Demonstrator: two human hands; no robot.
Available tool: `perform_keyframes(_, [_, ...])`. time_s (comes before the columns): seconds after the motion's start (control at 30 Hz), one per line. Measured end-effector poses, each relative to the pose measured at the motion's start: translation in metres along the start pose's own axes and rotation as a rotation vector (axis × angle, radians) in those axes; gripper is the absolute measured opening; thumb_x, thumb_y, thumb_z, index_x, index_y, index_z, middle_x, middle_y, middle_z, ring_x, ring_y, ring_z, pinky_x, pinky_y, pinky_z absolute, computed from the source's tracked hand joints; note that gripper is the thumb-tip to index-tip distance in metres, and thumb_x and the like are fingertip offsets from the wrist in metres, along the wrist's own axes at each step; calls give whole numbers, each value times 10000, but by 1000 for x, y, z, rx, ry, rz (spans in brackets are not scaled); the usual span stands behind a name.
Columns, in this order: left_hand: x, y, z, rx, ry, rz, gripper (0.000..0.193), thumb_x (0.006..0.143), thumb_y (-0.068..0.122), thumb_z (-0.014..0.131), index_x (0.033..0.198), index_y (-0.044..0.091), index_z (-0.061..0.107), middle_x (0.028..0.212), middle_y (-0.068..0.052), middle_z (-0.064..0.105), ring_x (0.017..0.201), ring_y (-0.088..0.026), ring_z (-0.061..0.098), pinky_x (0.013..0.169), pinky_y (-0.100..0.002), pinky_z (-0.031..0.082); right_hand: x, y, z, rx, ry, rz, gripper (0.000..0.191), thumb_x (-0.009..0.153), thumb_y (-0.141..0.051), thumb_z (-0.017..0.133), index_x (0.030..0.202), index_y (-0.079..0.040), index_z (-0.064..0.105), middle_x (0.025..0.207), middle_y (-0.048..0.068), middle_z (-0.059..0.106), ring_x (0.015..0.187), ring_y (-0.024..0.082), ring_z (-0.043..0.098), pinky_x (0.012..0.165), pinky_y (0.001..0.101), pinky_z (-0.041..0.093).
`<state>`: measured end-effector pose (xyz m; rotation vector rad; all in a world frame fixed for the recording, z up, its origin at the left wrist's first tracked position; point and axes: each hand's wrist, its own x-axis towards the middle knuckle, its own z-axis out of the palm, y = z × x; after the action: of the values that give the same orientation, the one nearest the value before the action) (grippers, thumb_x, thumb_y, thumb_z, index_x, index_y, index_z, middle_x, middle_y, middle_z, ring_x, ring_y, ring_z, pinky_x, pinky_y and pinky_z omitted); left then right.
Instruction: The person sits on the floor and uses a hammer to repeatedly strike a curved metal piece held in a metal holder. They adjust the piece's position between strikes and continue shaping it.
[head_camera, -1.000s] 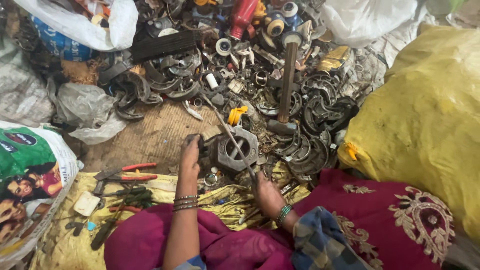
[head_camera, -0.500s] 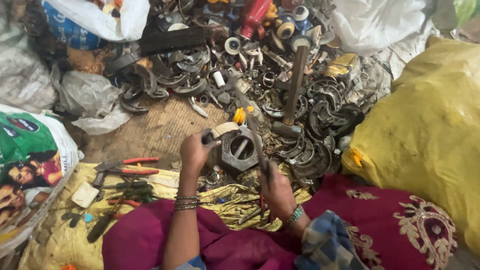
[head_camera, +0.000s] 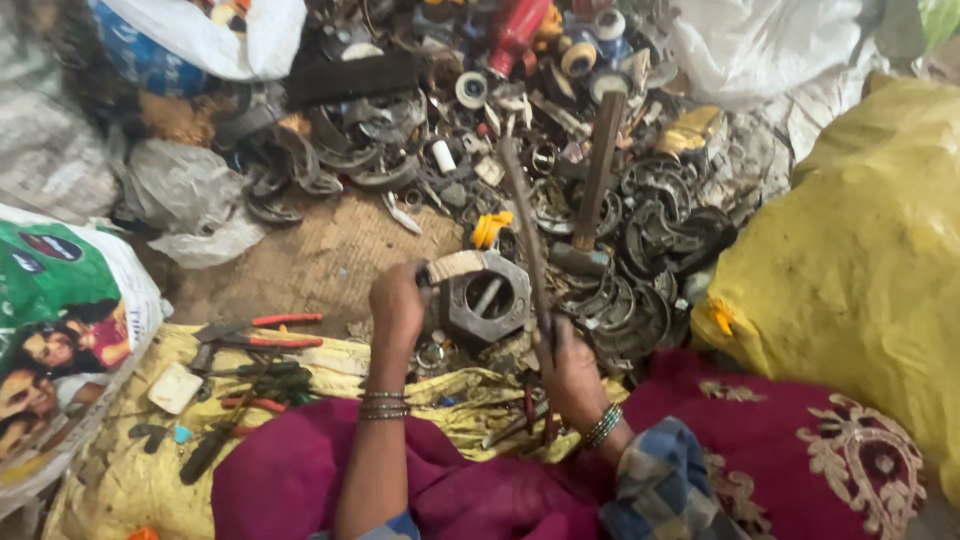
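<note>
My left hand (head_camera: 396, 303) grips a small pale curved piece (head_camera: 455, 265) against the top left of a grey hexagonal metal block (head_camera: 487, 297) with a round hole, which rests on the floor in front of me. My right hand (head_camera: 568, 365) is closed around the lower end of a long dark metal rod (head_camera: 524, 218). The rod stands raised and tilted, rising past the block's right side towards the scrap heap. Bangles sit on both wrists.
A heap of curved metal scrap parts (head_camera: 640, 260) fills the floor beyond. A hammer (head_camera: 590, 195) lies in it. Red-handled pliers (head_camera: 262, 333) and other tools lie on a yellow cloth (head_camera: 120, 480) at left. A big yellow sack (head_camera: 860, 270) stands right, printed bag (head_camera: 60, 310) left.
My right hand has lifted the rod from a low slant across the block to a raised, nearly upright pose. The left hand stays on the block.
</note>
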<state>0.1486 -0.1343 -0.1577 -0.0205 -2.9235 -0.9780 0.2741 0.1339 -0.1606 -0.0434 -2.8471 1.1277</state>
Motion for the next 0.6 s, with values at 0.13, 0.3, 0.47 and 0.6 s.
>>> perform_keyframes(0.13, [-1,3,0,38,15,-24,474,708,186,879,1163,137,755,945,-181,738,910,-391,695,794,-490,541,-4,-14,-8,212,158,-67,218,1021,-186,533,1166,-32,481,637,105,647,459,258,635,390,388,489])
perform_keyframes(0.3, [-6,7,-4,65,1,2,342,757,171,855,1089,137,783,956,-150,757,958,-383,672,836,-486,531,8,-13,19,-65,-243,64,189,1050,-183,507,1146,-31,451,649,117,653,492,283,621,399,424,472])
perform_keyframes(0.47, [-7,9,-4,95,118,64,355,756,119,814,1109,124,784,982,-168,736,956,-378,652,847,-485,515,5,-24,6,17,-238,205,234,1022,-203,547,1168,-45,454,627,167,653,513,290,663,443,419,498])
perform_keyframes(0.6, [-7,7,-2,148,78,93,372,762,116,798,1133,98,777,968,-177,729,982,-388,623,880,-482,506,-8,-30,-10,120,166,-148,231,1020,-169,534,1179,-15,468,671,153,659,508,257,668,426,396,514])
